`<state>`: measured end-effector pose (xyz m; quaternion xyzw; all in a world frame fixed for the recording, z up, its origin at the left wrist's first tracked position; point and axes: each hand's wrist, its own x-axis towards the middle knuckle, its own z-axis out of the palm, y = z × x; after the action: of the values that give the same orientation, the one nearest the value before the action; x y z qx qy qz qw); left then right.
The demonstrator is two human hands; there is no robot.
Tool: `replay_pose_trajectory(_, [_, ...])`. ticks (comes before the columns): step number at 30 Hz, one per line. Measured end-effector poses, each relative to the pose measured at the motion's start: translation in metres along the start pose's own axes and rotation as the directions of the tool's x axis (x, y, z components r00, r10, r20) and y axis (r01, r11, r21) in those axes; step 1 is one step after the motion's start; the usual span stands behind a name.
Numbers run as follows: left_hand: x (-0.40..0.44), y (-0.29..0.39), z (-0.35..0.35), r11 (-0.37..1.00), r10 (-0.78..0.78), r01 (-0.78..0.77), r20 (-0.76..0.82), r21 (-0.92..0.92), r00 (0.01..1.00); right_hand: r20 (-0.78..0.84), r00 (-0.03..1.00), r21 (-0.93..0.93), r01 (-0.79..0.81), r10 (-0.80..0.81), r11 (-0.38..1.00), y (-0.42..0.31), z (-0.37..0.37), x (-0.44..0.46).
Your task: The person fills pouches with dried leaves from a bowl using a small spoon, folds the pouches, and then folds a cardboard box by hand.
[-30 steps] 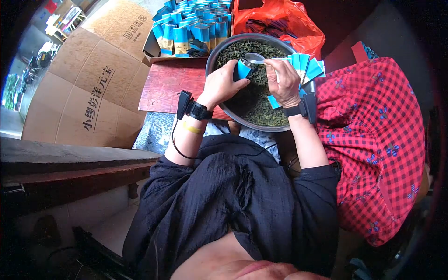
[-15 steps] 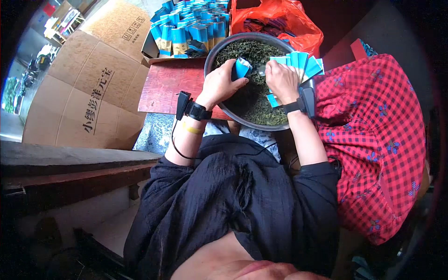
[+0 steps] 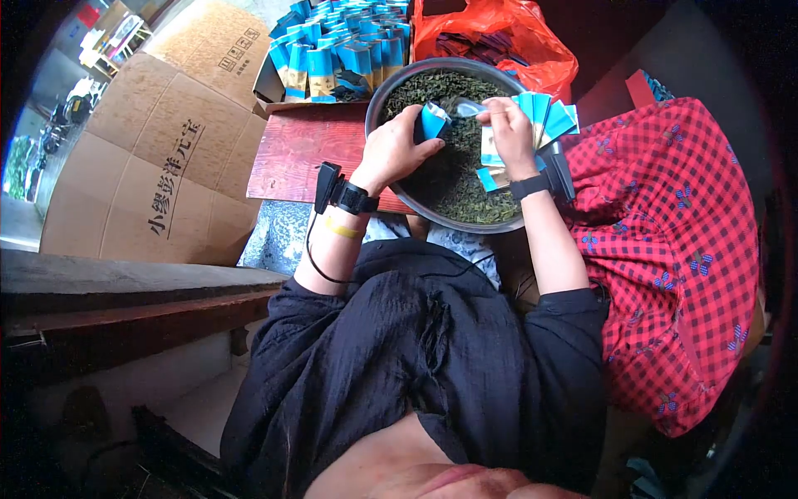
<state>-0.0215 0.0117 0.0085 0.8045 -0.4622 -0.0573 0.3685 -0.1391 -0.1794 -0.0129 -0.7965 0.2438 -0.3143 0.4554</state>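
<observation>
A round metal basin (image 3: 455,224) holds dark green dried leaves (image 3: 432,83). Over its left side, my left hand (image 3: 392,151) is closed around a small blue packet (image 3: 434,121), whose mouth looks unsealed at the top. My right hand (image 3: 510,137) grips a clear plastic spoon (image 3: 470,108), with the bowl pointing left beside the packet. Several flat blue packets (image 3: 555,121) are fanned out against the basin's right side, partly behind my right hand. Whether the spoon carries any leaves is too small to tell.
Many upright blue-and-gold packets (image 3: 332,62) crowd a box behind the basin. An orange-red plastic bag (image 3: 540,46) with dark packets inside stands at the back right. Left are a red wooden board (image 3: 303,154) and a large cardboard box (image 3: 158,158); right, red checked cloth (image 3: 665,249).
My right hand has lifted and turned, and the spoon's bowl now shows near the packet. My left hand and its packet have barely moved.
</observation>
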Motion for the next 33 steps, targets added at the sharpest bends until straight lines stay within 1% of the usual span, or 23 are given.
replay_pose_trajectory(2, [0.001,0.000,0.000,1.000,-0.011,0.011,0.004,0.012,1.000,-0.158,0.975,0.120,0.176,-0.156,0.977,-0.007,-0.001,-0.003])
replay_pose_trajectory(3, [0.001,0.000,0.000,1.000,-0.019,0.019,0.011,0.024,1.000,-0.181,0.963,0.100,0.222,-0.201,0.970,-0.011,-0.001,-0.006])
replay_pose_trajectory(4, [0.001,0.000,0.000,1.000,-0.020,0.020,0.010,0.024,1.000,-0.180,0.963,0.101,0.222,-0.201,0.970,-0.016,-0.001,-0.009])
replay_pose_trajectory(6, [0.001,0.000,0.000,0.999,-0.032,0.031,0.021,0.026,0.999,-0.160,0.924,-0.035,0.347,-0.349,0.937,-0.023,0.000,-0.015])
replay_pose_trajectory(7, [0.001,0.000,0.001,0.999,-0.031,0.030,0.022,0.026,0.999,-0.140,0.861,-0.133,0.473,-0.489,0.871,-0.024,0.000,-0.015])
replay_pose_trajectory(8, [0.001,-0.001,0.002,1.000,-0.021,0.021,0.009,0.020,1.000,-0.141,0.861,-0.134,0.472,-0.488,0.871,-0.028,0.000,-0.015])
replay_pose_trajectory(10, [0.001,-0.001,0.002,1.000,-0.010,0.011,-0.001,0.015,1.000,-0.040,0.746,-0.292,0.627,-0.665,0.722,-0.036,-0.001,-0.018])
replay_pose_trajectory(11, [0.001,-0.001,0.001,1.000,-0.010,0.010,0.004,0.014,1.000,-0.021,0.728,-0.322,0.644,-0.685,0.694,-0.038,-0.001,-0.018])
replay_pose_trajectory(12, [0.001,0.000,0.001,1.000,-0.009,0.009,0.007,0.013,1.000,-0.021,0.728,-0.322,0.644,-0.686,0.694,-0.038,-0.002,-0.018])
replay_pose_trajectory(14, [0.001,-0.002,0.003,1.000,0.003,-0.003,-0.008,0.019,1.000,-0.049,0.777,-0.322,0.582,-0.627,0.747,-0.035,-0.002,-0.018])
replay_pose_trajectory(15, [0.001,-0.003,0.003,1.000,0.013,-0.013,-0.022,0.026,1.000,-0.049,0.776,-0.322,0.583,-0.628,0.746,-0.033,-0.002,-0.017])
replay_pose_trajectory(17, [0.002,-0.003,0.003,1.000,0.010,-0.010,-0.017,0.025,1.000,-0.101,0.841,-0.324,0.478,-0.532,0.817,-0.028,-0.001,-0.016])
replay_pose_trajectory(18, [0.001,-0.002,0.003,1.000,0.007,-0.007,-0.010,0.022,1.000,-0.099,0.842,-0.324,0.477,-0.531,0.817,-0.025,-0.001,-0.016])
replay_pose_trajectory(20, [0.001,-0.001,0.001,1.000,0.002,-0.002,-0.010,0.012,1.000,-0.001,0.933,-0.506,0.310,-0.360,0.805,-0.020,-0.001,-0.015])
replay_pose_trajectory(21, [0.000,0.000,0.001,1.000,-0.002,0.002,-0.010,0.003,1.000,0.040,0.956,-0.551,0.263,-0.289,0.792,-0.023,-0.001,-0.016])
replay_pose_trajectory(22, [0.000,-0.001,0.002,1.000,-0.002,0.002,-0.009,0.003,1.000,0.039,0.957,-0.551,0.262,-0.288,0.793,-0.024,0.000,-0.016])
replay_pose_trajectory(24, [0.001,-0.002,0.003,1.000,0.008,-0.008,-0.025,0.001,1.000,0.187,0.978,-0.743,0.201,-0.090,0.638,-0.027,0.004,-0.017])
replay_pose_trajectory(25, [0.001,-0.002,0.002,1.000,0.007,-0.007,-0.025,0.001,1.000,0.232,0.972,-0.741,0.208,-0.048,0.639,-0.027,0.007,-0.018])
replay_pose_trajectory(26, [0.001,-0.001,0.002,1.000,-0.001,0.001,-0.019,0.003,1.000,0.231,0.972,-0.740,0.207,-0.047,0.640,-0.022,0.011,-0.019])
replay_pose_trajectory(28, [0.001,-0.002,0.002,1.000,-0.003,0.003,-0.011,0.005,1.000,0.281,0.956,-0.574,0.239,-0.086,0.783,-0.013,0.017,-0.019])
replay_pose_trajectory(30, [0.001,-0.005,0.005,1.000,0.015,-0.015,-0.034,-0.003,0.999,0.285,0.955,-0.558,0.237,-0.085,0.795,-0.007,0.016,-0.016])
replay_pose_trajectory(32, [0.001,-0.006,0.006,1.000,0.027,-0.027,-0.047,-0.004,0.999,0.247,0.968,-0.391,0.134,-0.037,0.910,0.003,0.015,-0.010])
replay_pose_trajectory(33, [0.001,-0.006,0.006,0.999,0.038,-0.039,-0.059,-0.005,0.998,0.206,0.978,-0.327,0.108,-0.041,0.939,0.006,0.016,-0.007])
